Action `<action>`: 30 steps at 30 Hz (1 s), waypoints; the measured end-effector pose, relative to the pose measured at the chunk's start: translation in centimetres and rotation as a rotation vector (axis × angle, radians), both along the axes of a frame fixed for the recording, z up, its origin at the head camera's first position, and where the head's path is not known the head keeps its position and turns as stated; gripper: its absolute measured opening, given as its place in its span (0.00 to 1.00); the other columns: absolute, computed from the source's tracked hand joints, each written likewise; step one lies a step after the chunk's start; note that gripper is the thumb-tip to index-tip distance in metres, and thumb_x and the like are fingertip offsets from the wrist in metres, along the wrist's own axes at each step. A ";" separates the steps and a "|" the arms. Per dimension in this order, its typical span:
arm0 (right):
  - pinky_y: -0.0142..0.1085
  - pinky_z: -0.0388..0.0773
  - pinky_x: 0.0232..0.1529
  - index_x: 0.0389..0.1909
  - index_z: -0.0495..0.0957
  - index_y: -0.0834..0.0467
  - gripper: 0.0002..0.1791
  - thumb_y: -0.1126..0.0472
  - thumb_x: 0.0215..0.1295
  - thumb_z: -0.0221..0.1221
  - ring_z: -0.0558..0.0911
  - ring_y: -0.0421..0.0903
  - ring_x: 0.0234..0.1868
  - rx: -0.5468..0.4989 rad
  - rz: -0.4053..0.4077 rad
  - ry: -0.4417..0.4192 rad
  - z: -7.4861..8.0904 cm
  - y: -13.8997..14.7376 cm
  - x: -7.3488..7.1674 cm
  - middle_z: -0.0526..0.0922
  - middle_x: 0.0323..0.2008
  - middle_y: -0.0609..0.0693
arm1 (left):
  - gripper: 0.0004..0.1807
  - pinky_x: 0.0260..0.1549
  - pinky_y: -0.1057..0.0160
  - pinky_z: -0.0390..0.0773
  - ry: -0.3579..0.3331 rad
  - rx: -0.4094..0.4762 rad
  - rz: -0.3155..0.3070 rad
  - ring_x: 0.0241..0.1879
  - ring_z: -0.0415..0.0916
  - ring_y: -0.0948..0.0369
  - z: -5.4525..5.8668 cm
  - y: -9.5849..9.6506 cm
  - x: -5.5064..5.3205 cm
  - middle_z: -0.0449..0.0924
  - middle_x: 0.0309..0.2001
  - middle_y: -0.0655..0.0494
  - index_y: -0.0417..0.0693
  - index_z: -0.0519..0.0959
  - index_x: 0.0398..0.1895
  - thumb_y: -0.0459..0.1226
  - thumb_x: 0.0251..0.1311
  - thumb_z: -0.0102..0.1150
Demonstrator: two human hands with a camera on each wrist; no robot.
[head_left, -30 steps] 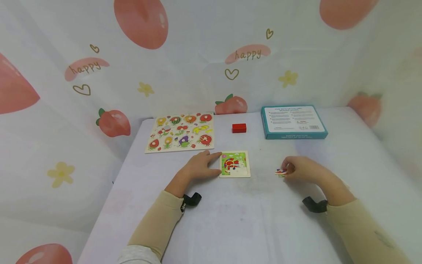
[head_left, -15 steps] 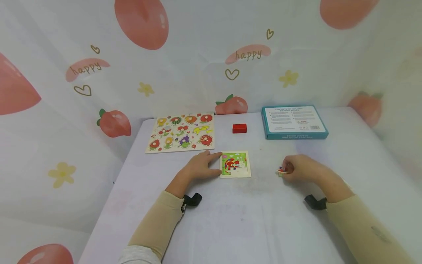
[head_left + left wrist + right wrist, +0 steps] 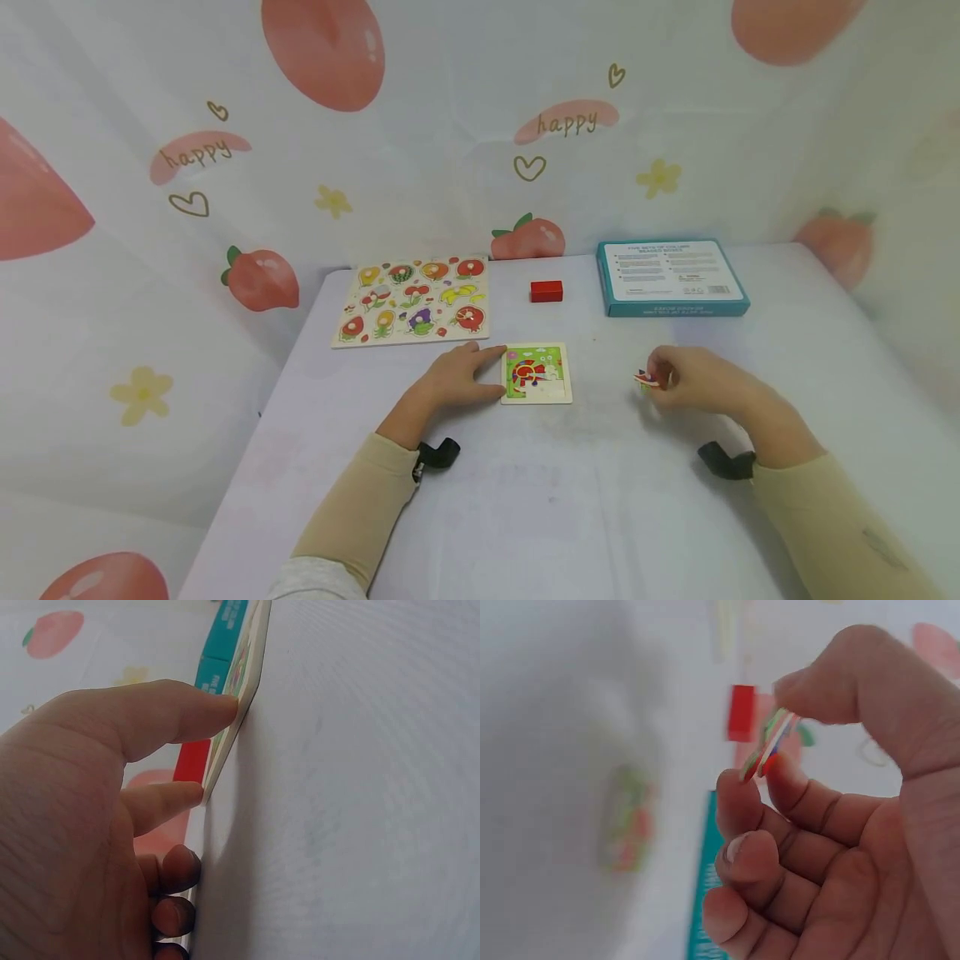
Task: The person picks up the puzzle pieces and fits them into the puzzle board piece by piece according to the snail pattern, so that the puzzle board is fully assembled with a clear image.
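Note:
A small square jigsaw board (image 3: 556, 389) with a snail picture lies on the table, its lower right part showing bare wood. My left hand (image 3: 453, 377) rests at its left edge, and in the left wrist view the thumb (image 3: 217, 711) and index fingertip touch the rim. To the right of the board, my right hand (image 3: 693, 382) pinches jigsaw pieces (image 3: 645, 380) between thumb and fingers. From the right wrist, two thin pieces (image 3: 768, 748) appear stacked face to face. A blurred green and red piece (image 3: 630, 825) shows against the table below that hand.
Behind the left hand lies a fruit peg puzzle (image 3: 405, 337). A red block (image 3: 546, 291) sits at the back middle, and a teal box (image 3: 667, 310) lies flat at the back right. A printed cloth (image 3: 450, 167) hangs behind the table.
The right hand first draws slightly right, then rises a little, with the pinched pieces turning in its fingers. The left hand and the board stay put.

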State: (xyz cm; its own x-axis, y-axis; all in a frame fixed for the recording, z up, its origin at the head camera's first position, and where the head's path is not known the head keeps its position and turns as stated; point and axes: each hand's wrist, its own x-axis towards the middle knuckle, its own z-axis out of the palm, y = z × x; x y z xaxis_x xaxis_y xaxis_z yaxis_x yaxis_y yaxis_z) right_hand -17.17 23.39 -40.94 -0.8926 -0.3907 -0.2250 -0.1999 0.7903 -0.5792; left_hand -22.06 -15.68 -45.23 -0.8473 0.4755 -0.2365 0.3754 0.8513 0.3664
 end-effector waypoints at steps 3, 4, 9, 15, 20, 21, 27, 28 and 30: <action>0.38 0.70 0.29 0.37 0.76 0.55 0.12 0.62 0.56 0.69 0.73 0.46 0.32 -0.019 0.002 0.049 1.5 -0.2 0.3 0.75 0.30 0.47 | 0.43 0.44 0.56 0.73 0.008 -0.006 -0.007 0.44 0.68 0.57 -0.2 0.0 0.0 0.70 0.48 0.55 0.67 0.63 0.79 0.60 0.61 0.61; 0.38 0.70 0.29 0.38 0.76 0.55 0.12 0.62 0.56 0.69 0.72 0.47 0.32 -0.030 0.001 0.062 2.0 -0.3 0.4 0.75 0.30 0.47 | 0.42 0.42 0.56 0.72 0.010 -0.007 -0.009 0.43 0.68 0.57 -0.2 0.0 -0.1 0.70 0.47 0.55 0.67 0.63 0.79 0.60 0.61 0.61; 0.37 0.70 0.28 0.41 0.76 0.56 0.15 0.63 0.57 0.70 0.72 0.48 0.33 -0.081 -0.012 0.091 4.2 -0.8 0.9 0.73 0.30 0.49 | 0.42 0.39 0.59 0.71 0.018 -0.018 -0.019 0.41 0.68 0.58 -0.3 0.1 -0.1 0.69 0.44 0.56 0.67 0.63 0.79 0.60 0.61 0.61; 0.36 0.69 0.30 0.43 0.77 0.55 0.15 0.61 0.58 0.72 0.72 0.48 0.35 -0.119 -0.009 0.147 5.5 -1.7 1.5 0.73 0.30 0.50 | 0.43 0.47 0.54 0.74 0.012 -0.015 -0.008 0.45 0.69 0.56 -0.1 0.1 0.0 0.71 0.50 0.53 0.67 0.63 0.79 0.60 0.61 0.61; 0.34 0.70 0.31 0.44 0.77 0.56 0.16 0.61 0.59 0.72 0.73 0.49 0.37 -0.144 -0.005 0.182 6.2 -2.7 1.8 0.74 0.33 0.50 | 0.42 0.51 0.52 0.75 0.014 -0.001 -0.003 0.46 0.69 0.56 -0.1 0.1 0.0 0.72 0.50 0.53 0.66 0.63 0.79 0.59 0.61 0.62; 0.34 0.71 0.31 0.45 0.77 0.57 0.16 0.60 0.59 0.72 0.72 0.49 0.38 -0.145 -0.002 0.193 6.4 -2.9 1.9 0.74 0.33 0.50 | 0.42 0.50 0.52 0.75 0.013 0.003 -0.001 0.45 0.69 0.56 0.0 0.1 0.0 0.72 0.49 0.53 0.66 0.63 0.79 0.59 0.61 0.62; 0.34 0.72 0.32 0.46 0.79 0.56 0.17 0.60 0.59 0.73 0.73 0.47 0.37 -0.138 0.006 0.261 7.2 -4.2 2.0 0.75 0.34 0.48 | 0.42 0.47 0.54 0.74 0.009 0.010 0.001 0.44 0.68 0.57 0.1 0.1 0.1 0.71 0.47 0.55 0.67 0.64 0.79 0.58 0.60 0.63; 0.34 0.72 0.32 0.46 0.79 0.56 0.17 0.60 0.59 0.73 0.73 0.47 0.37 -0.138 0.008 0.273 7.3 -4.5 1.9 0.75 0.34 0.48 | 0.42 0.47 0.54 0.74 0.008 0.012 0.001 0.44 0.68 0.57 0.1 0.1 0.1 0.71 0.47 0.55 0.67 0.64 0.79 0.58 0.60 0.63; 0.35 0.72 0.32 0.46 0.80 0.56 0.17 0.60 0.59 0.73 0.73 0.47 0.37 -0.145 0.012 0.296 7.3 -4.9 1.9 0.76 0.35 0.47 | 0.42 0.46 0.54 0.74 0.005 0.018 0.001 0.44 0.68 0.57 0.1 0.1 0.1 0.70 0.46 0.55 0.66 0.64 0.79 0.59 0.60 0.63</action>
